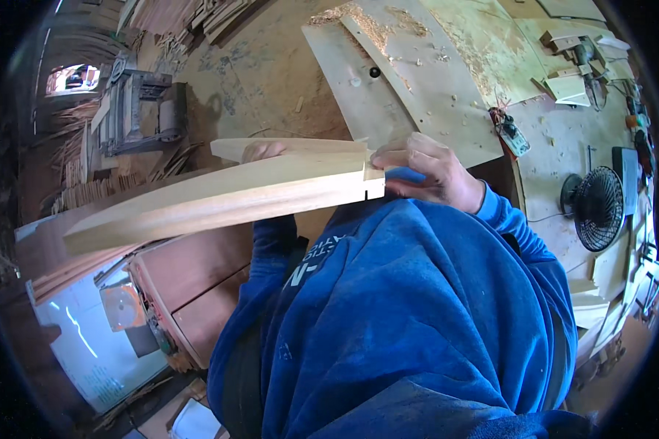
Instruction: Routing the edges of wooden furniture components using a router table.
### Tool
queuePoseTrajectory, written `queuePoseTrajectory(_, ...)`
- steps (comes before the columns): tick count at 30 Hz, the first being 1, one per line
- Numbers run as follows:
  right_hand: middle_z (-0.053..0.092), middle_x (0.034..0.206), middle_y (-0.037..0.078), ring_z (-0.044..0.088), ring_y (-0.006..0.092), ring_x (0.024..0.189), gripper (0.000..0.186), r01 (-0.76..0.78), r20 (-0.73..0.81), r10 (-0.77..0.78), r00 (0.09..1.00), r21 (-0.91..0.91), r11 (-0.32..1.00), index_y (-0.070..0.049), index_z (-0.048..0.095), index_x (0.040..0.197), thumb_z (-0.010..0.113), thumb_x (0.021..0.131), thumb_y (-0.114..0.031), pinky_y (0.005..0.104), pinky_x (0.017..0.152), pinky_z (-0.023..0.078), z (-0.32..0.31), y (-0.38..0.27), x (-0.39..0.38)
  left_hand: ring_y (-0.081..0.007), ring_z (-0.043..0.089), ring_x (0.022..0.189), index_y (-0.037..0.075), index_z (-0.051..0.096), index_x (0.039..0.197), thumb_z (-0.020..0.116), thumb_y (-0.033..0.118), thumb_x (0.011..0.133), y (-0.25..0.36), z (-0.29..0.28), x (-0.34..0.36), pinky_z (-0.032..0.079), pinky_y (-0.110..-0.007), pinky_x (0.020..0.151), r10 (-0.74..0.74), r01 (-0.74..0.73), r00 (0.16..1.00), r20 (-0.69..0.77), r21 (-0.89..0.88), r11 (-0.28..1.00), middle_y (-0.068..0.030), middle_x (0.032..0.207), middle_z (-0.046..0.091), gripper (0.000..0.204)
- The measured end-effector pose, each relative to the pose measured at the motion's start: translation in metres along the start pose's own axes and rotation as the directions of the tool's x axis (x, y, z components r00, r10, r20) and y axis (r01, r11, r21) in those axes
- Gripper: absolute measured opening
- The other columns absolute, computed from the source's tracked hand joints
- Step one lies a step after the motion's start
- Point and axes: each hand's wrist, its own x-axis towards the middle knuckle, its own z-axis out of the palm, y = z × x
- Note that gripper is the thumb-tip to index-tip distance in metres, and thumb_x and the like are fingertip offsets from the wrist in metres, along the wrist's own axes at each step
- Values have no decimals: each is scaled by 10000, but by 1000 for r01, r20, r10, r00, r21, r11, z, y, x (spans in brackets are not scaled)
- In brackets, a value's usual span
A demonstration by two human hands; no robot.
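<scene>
A long pale wooden board (220, 197) with a curved outline lies across in front of my body. Its right end has a stepped notch and a narrow dark slot. Along its far side shows another pale wooden strip (322, 146), perhaps part of the same piece. My left hand (265, 151) has its fingers hooked over the board's far side; the rest of that hand is hidden beneath the wood. At the notched end, my right hand (436, 172) is closed with its fingers against the wood. A patch of blue (405, 174) shows between its thumb and fingers; what it is I cannot tell.
Ahead is a grey sheet-topped bench (447, 80) scattered with shavings. A black fan (599, 208) and a small device with wires (511, 132) sit on the right. A belt machine (143, 113) stands far left, near stacked wood strips. At lower left is a reddish-brown cabinet (198, 271).
</scene>
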Motion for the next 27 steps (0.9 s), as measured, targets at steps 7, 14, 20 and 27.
queuePoseTrajectory(7,696,1174,149,651,341,1126,363,-72,31,71,997,34,997,-26,712,1175,817,860,-171,448,997,498,-1,17,-9,-265,690,802,89,662,854,715,169,771,15,-24,25,579,-421,764,177,-194,972,-152,-106,975,-68,839,666,128)
queuePoseTrajectory(14,686,1170,164,638,353,1114,387,-96,48,96,994,9,995,-35,699,1199,802,880,-227,455,977,508,-1,24,-12,-234,686,661,55,659,830,687,96,757,12,-23,42,598,-372,675,334,-361,873,-356,-9,933,-89,746,676,88)
queuePoseTrajectory(20,679,1209,172,634,352,1132,388,-94,48,93,995,24,995,-29,699,1221,783,899,-229,460,997,503,-2,30,-17,-234,682,639,50,659,816,687,91,745,14,-24,41,590,-363,646,397,-414,871,-290,4,910,-84,729,661,87)
queuePoseTrajectory(27,671,1255,177,628,361,1188,372,-119,62,112,992,128,985,-23,642,1307,707,964,-150,448,1026,496,5,39,-17,-207,684,881,115,732,904,702,365,867,-29,45,-80,565,-445,815,-81,181,937,339,-274,945,-4,850,718,254)
